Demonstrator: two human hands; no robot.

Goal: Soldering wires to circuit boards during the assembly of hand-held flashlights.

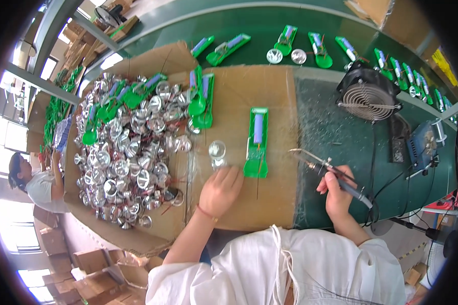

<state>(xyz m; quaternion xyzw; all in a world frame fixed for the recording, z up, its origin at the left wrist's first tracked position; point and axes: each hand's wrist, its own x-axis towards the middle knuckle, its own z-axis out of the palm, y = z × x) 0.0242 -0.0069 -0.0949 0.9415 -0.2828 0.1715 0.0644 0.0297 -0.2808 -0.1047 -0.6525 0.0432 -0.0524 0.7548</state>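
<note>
My right hand (339,190) is wrapped around a soldering iron (348,188) with a thin curved metal tube along it; its front end points left toward the green plastic housing (256,165). That housing lies open on the cardboard, with a purple cylindrical battery (258,128) in its upper part and thin wires at its lower end. Left of it, my left hand (221,190) has its fingers bent and drawn together at a small shiny reflector cup (219,162), partly covered by the fingertips. A round clear-faced reflector (217,149) lies just beyond them.
A cardboard box (170,229) heaped with silvery reflectors stands at left, several green housings on top. More housings (318,51) line the green belt behind. A black fan (369,96) and a blue soldering unit (423,145) are at right. Another person (43,185) sits far left.
</note>
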